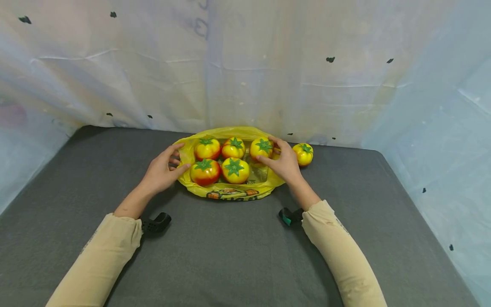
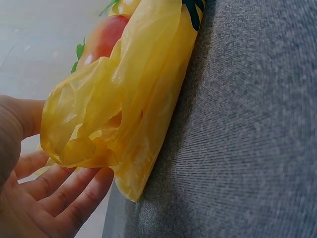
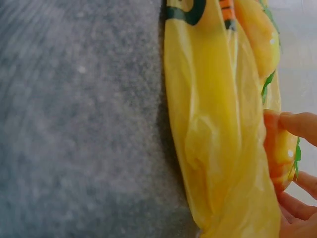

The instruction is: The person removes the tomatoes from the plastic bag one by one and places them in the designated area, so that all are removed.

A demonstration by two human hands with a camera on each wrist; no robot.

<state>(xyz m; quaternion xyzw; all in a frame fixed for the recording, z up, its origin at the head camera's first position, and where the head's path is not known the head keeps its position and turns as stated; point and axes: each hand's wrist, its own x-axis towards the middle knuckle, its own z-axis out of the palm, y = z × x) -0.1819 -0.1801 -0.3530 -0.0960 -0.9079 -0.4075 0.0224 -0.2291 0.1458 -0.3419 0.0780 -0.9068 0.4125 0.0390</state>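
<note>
I have my left hand (image 1: 161, 168) at the left end of the yellow bag (image 1: 194, 190), its thumb and fingers apart, touching the plastic. Inside the bag, which sits on the grey surface (image 1: 226, 256), I see four tomatoes (image 1: 206, 172). In the right part of the bag's opening is a fifth tomato (image 1: 261, 149), clamped between the thumb and fingers of my right hand (image 1: 285, 162). Just right of the bag lies a sixth tomato (image 1: 303, 154).

Slvs (image 1: 92, 260) are beige, wrist mounts (image 1: 155, 223) blk, R one w/ grn patch (image 1: 286, 220).
</note>
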